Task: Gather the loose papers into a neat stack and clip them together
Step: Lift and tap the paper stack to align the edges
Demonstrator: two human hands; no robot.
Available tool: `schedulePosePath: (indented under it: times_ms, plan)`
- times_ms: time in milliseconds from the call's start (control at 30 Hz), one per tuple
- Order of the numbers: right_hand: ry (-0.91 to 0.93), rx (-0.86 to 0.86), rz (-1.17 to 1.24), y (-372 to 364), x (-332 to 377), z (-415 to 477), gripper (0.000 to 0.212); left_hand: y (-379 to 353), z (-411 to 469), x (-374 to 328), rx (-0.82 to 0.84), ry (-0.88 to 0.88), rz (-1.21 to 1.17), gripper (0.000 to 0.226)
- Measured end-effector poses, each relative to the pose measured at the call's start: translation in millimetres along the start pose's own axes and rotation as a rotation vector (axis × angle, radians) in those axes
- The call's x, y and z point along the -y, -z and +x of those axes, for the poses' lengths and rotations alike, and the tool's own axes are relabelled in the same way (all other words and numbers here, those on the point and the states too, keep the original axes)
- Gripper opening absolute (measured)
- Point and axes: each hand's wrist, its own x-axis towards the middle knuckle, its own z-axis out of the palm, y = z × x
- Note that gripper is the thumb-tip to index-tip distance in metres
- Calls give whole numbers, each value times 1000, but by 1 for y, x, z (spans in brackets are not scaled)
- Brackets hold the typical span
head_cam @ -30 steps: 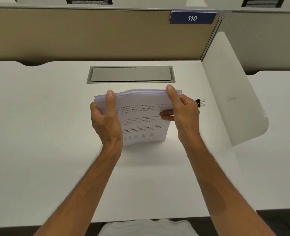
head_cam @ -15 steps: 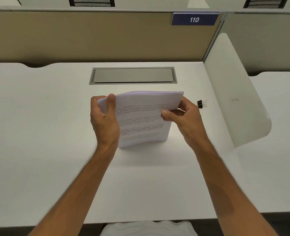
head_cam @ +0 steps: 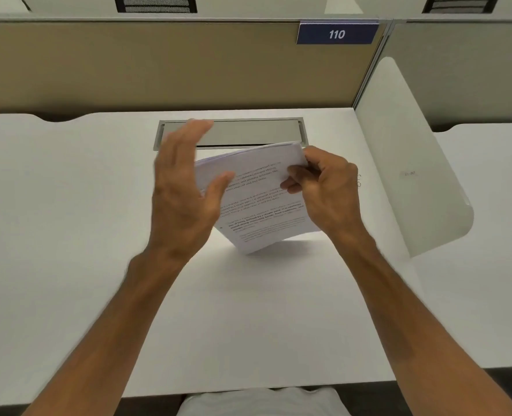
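Left hand [head_cam: 185, 187] released, fingers spread | right hand [head_cam: 323, 187] alone grips tilted papers [head_cam: 257, 199]

This is an office or study hall of numbered desk cubicles. A white desk [head_cam: 68, 235] carries a metal cable hatch [head_cam: 248, 132]; behind the hatch rises a tan partition [head_cam: 128, 64], with a blue "110" plate [head_cam: 337, 33] at its top right. Right of the hatch stands a white side divider [head_cam: 404, 163].

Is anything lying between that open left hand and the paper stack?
Nothing visible. The left hand hovers open right beside the paper stack, which the right hand pinches at its upper corner above the desk.
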Motion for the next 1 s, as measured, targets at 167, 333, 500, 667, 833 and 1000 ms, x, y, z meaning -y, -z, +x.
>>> schedulePosePath:
  times_ms: [167, 333, 500, 667, 833, 1000]
  plan:
    - [232, 42, -218, -4, 20, 2, 20, -5, 23, -10, 259, 11, 114, 45]
    - [280, 0, -200, -6, 27, 2, 24, -7, 19, -6, 91, 131, -26, 16]
    - [-7, -101, -88, 10, -9, -8, 63, -1, 8, 21, -53, 415, -235, 16]
    - [-232, -214, 290, 32, -43, -27, 92, 13, -4, 41, -80, 469, -428, 14]
    - [-341, -26, 596, 33, -72, -21, 92, 20, -7, 55, -95, 467, -565, 26]
    - [-307, 171, 640, 33, -79, -12, 48, 20, -13, 75, -86, 510, -644, 23]
